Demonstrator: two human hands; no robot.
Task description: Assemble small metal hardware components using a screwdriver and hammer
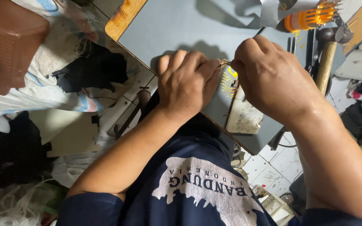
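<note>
Both hands, left hand and right hand, pinch a small brass-coloured metal piece between their fingertips. Its long axis cannot be told. Just below the grip lies a worn whitish block on the grey table; a wooden-handled hammer lies right.

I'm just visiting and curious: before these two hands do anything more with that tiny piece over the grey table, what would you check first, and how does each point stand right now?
1. Both hands on the piece: ok. The left hand and right hand meet at a small metal part.
2. Grip secure: cannot tell; the fingertips hide most of it.
3. Work is over the grey table: ok.
4. Hammer out of the way: ok, it lies to the right, apart from the hands.
5. Orange tool out of the way: ok, at the table's far edge.
6. What the part is: cannot tell, too small.
</note>
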